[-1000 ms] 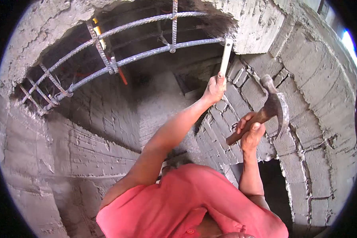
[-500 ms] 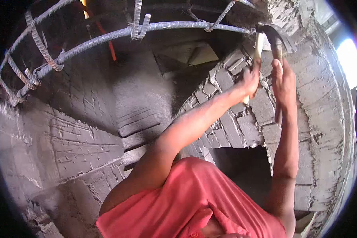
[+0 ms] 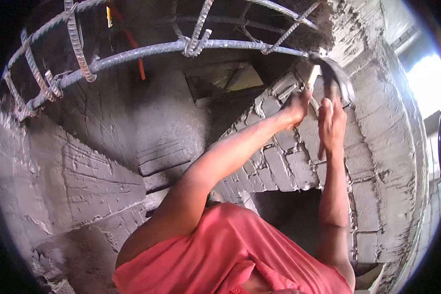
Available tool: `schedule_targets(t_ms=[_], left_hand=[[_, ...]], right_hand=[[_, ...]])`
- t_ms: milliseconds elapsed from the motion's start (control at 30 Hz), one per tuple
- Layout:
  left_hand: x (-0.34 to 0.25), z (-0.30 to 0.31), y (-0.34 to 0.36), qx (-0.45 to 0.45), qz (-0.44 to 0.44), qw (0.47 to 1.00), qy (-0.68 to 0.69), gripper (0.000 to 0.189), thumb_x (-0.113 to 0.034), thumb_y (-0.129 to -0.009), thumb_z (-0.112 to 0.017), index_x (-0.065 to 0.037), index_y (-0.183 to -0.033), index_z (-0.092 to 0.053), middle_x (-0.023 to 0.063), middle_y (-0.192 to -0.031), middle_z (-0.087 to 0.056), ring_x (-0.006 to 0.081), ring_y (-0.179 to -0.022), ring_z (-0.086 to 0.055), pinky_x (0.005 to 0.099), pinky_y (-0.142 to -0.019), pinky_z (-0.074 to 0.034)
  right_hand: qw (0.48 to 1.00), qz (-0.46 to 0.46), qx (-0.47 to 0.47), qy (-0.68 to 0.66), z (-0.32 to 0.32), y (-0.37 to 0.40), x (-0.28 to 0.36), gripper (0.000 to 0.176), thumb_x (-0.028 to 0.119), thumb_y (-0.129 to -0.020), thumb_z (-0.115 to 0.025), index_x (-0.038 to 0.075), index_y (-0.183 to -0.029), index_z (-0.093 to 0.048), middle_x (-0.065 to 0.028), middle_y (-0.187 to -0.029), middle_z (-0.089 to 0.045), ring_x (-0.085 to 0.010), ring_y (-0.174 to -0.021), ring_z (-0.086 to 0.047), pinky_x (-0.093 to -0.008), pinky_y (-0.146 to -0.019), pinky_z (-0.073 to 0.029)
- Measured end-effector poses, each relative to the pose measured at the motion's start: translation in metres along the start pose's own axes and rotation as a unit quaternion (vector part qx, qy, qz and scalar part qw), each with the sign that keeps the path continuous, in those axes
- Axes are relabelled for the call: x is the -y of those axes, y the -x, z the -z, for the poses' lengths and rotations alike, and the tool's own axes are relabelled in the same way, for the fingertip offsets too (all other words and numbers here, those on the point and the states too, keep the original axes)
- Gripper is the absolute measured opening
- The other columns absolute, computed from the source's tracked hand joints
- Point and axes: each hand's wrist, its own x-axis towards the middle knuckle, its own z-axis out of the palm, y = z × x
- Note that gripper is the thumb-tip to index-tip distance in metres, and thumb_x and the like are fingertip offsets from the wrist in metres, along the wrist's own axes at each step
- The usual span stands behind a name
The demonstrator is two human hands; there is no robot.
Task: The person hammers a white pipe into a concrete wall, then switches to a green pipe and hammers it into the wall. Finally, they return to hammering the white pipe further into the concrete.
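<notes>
My left hand [image 3: 296, 109] is wrapped round a pale stick-like piece [image 3: 313, 77], held up against the wall near the end of a long steel bar [image 3: 157, 49]. Just to its right, my right hand [image 3: 333, 122] grips the handle of a hammer [image 3: 335, 76]. The dark hammer head is beside the upper end of the pale piece; whether they touch I cannot tell. Behind both hands is the brick wall [image 3: 291, 161] with rough mortar joints.
Curved steel bars with bent ties [image 3: 77, 46] cross the upper left. Below them are concrete steps [image 3: 166, 164] and a plastered wall [image 3: 98, 181]. A dark opening [image 3: 291, 208] lies in the brickwork. Bright light enters at the right.
Both hands and the hammer appear lower and slightly further left. The hammer head has tilted and sits closer over the pale piece. The steel bars appear shifted down and right with the view.
</notes>
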Motion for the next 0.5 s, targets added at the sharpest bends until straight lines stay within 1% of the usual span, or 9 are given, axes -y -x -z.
schedule_targets(t_ms=[67,200,267,300,333,400,433,467,500], left_hand=[[0.001,0.002,0.001,-0.031,-0.024,0.999,0.024,0.070,-0.077,-0.090,-0.032,-0.012,-0.071,-0.049,-0.0015,-0.051,-0.037,0.0128,-0.035,-0.033,0.0310,-0.033,-0.025],[-0.006,0.003,-0.003,0.004,-0.019,0.998,0.055,0.070,-0.077,-0.090,-0.033,-0.011,-0.068,-0.047,-0.0004,-0.049,-0.038,0.0138,-0.034,-0.035,0.0322,-0.031,-0.026],[-0.005,0.006,0.001,0.032,-0.013,0.997,0.071,0.071,-0.076,-0.090,-0.034,-0.011,-0.066,-0.045,0.0004,-0.048,-0.039,0.0144,-0.033,-0.036,0.0331,-0.030,-0.026],[-0.007,0.007,0.000,0.038,-0.002,0.998,0.044,0.082,-0.080,-0.087,-0.030,0.000,-0.105,-0.033,0.0028,-0.051,-0.040,0.0149,-0.034,-0.037,0.0333,-0.030,-0.028],[-0.005,0.004,0.002,0.050,0.014,0.999,0.016,0.112,-0.084,-0.084,-0.027,0.010,-0.143,-0.020,0.0053,-0.054,-0.041,0.0153,-0.034,-0.037,0.0336,-0.029,-0.030],[-0.012,0.006,0.000,0.067,0.030,0.997,0.037,0.107,-0.082,-0.086,-0.028,0.008,-0.143,-0.023,0.0053,-0.054,-0.042,0.0153,-0.035,-0.038,0.0348,-0.029,-0.029],[-0.009,0.004,-0.004,0.054,0.043,0.995,0.066,0.095,-0.079,-0.089,-0.028,0.006,-0.130,-0.040,0.0050,-0.053,-0.040,0.0158,-0.035,-0.038,0.0358,-0.030,-0.029],[-0.020,0.002,0.008,0.010,0.065,0.995,0.072,0.069,-0.076,-0.090,-0.033,-0.014,-0.061,-0.033,0.0001,-0.047,-0.034,0.0139,-0.032,-0.033,0.0328,-0.030,-0.027],[-0.014,0.003,0.004,0.021,0.036,0.997,0.064,0.069,-0.075,-0.090,-0.033,-0.013,-0.063,-0.035,0.0004,-0.047,-0.035,0.0141,-0.032,-0.034,0.0333,-0.029,-0.028]], right_hand=[[0.996,-0.012,-0.053,-0.070,0.004,0.014,0.000,0.047,0.042,-0.102,-0.042,-0.003,-0.104,-0.057,-0.0150,-0.071,-0.060,-0.0234,-0.058,-0.058,-0.0352,-0.057,-0.045],[0.973,0.065,-0.138,-0.171,0.012,0.007,-0.011,0.052,0.052,-0.101,-0.042,0.003,-0.090,-0.055,-0.0045,-0.064,-0.052,-0.0116,-0.055,-0.050,-0.0259,-0.048,-0.039],[0.913,0.306,-0.109,0.246,0.008,-0.022,-0.083,0.045,0.044,-0.102,-0.043,0.002,-0.090,-0.055,-0.0035,-0.064,-0.051,-0.0113,-0.054,-0.048,-0.0266,-0.049,-0.039],[0.997,-0.058,0.034,0.038,0.010,-0.027,-0.023,0.039,0.038,-0.102,-0.046,0.001,-0.092,-0.054,-0.0017,-0.065,-0.050,-0.0105,-0.055,-0.045,-0.0271,-0.052,-0.039],[0.994,-0.091,0.052,0.005,0.009,-0.030,-0.021,0.039,0.039,-0.101,-0.047,0.001,-0.092,-0.054,0.0003,-0.065,-0.048,-0.0103,-0.056,-0.042,-0.0278,-0.052,-0.038],[0.997,-0.068,0.012,0.018,0.020,-0.027,0.002,0.040,0.041,-0.102,-0.046,0.003,-0.091,-0.055,-0.0004,-0.065,-0.050,-0.0098,-0.056,-0.045,-0.0274,-0.051,-0.039],[0.996,-0.068,-0.033,-0.049,0.021,-0.025,0.015,0.041,0.042,-0.102,-0.044,0.004,-0.091,-0.056,-0.0008,-0.065,-0.050,-0.0101,-0.056,-0.047,-0.0270,-0.051,-0.039],[0.988,-0.075,-0.075,-0.114,0.025,-0.018,0.023,0.042,0.042,-0.102,-0.043,0.004,-0.090,-0.057,-0.0013,-0.064,-0.051,-0.0103,-0.055,-0.048,-0.0266,-0.050,-0.039],[0.984,-0.010,-0.111,-0.143,0.028,-0.018,0.025,0.045,0.043,-0.103,-0.039,0.005,-0.087,-0.059,-0.0024,-0.066,-0.054,-0.0110,-0.056,-0.051,-0.0267,-0.050,-0.041]])
